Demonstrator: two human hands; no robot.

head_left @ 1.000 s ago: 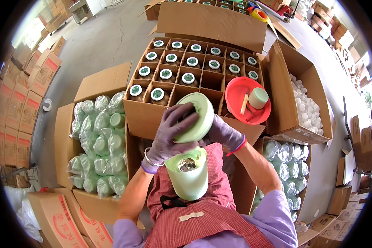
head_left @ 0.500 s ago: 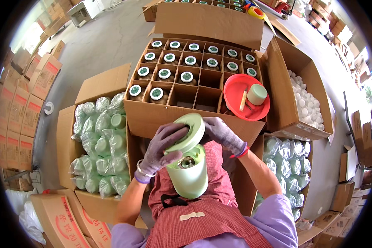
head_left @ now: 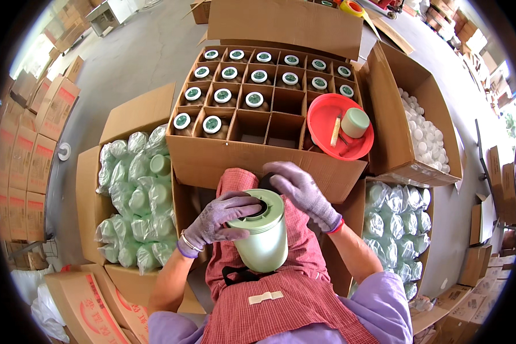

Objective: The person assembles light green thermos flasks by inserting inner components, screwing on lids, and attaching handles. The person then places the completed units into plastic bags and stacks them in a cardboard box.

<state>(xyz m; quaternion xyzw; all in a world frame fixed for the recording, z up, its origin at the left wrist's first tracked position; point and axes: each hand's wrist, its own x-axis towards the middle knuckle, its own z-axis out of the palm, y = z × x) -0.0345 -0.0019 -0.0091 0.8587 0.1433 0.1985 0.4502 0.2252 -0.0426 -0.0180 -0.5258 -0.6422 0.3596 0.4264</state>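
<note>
A light green cylindrical container (head_left: 262, 246) stands on my lap, its matching green lid (head_left: 272, 213) seated on top. In the lid's middle is a round opening with a black ring (head_left: 260, 207). My left hand (head_left: 221, 217) grips the lid from the left, fingertips at the black ring and thumb along the side. At the lid's far edge, my right hand (head_left: 301, 192) has its fingers bent over a small dark piece (head_left: 266, 182), whose kind I cannot make out. Both hands wear grey-purple gloves.
Ahead is a divided carton (head_left: 229, 152) of white-rimmed, green-topped bottles, with a red basin (head_left: 321, 146) on its right corner. Bagged green containers (head_left: 137, 200) fill a box at left; more bagged containers (head_left: 395, 229) are at right. A carton holds small white caps (head_left: 427, 140).
The tilted lid has come down onto the container, hiding its inside. My right hand has left the lid's side and now has a dark piece under its fingers. The view has shifted slightly.
</note>
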